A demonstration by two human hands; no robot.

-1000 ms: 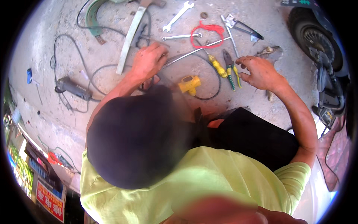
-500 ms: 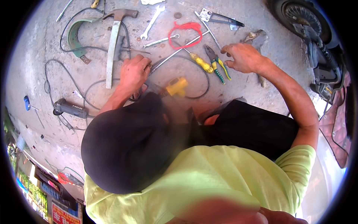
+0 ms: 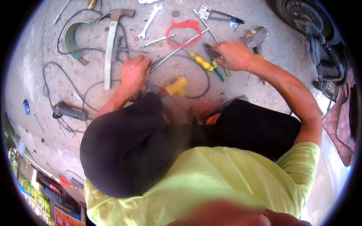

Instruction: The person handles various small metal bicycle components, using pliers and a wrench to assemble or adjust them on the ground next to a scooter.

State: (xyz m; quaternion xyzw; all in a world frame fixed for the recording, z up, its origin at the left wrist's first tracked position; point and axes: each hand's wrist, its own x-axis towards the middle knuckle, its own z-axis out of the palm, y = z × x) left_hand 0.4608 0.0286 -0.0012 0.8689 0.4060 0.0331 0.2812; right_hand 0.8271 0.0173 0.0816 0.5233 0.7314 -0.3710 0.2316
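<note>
My right hand (image 3: 234, 56) is at the pliers (image 3: 218, 72) with green-and-yellow handles, its fingers and thumb closed around their pivot; the palm hides part of one handle. The pliers still lie on the concrete. Beside them is a screwdriver (image 3: 201, 61) with a yellow handle. My left hand (image 3: 135, 72) rests low by my left knee, fingers curled, near the end of a long T-handle wrench (image 3: 177, 50); whether it grips anything is hidden. A hammer (image 3: 110, 54) with a pale handle lies to its left. Near my feet is a blurred yellow tool (image 3: 176, 86).
Two wrenches (image 3: 150, 22) and a red cord loop (image 3: 184, 33) lie ahead. A riveter-like black-handled tool (image 3: 222, 17) is beyond. An angle grinder (image 3: 69, 112) and its cable sit left, near a green curved strap (image 3: 70, 39). A motorbike wheel (image 3: 303, 17) stands far right.
My right hand has come down and left onto the pliers, its fingers closing on them. My left hand has stayed nearly still. The whole view has shifted slightly.
</note>
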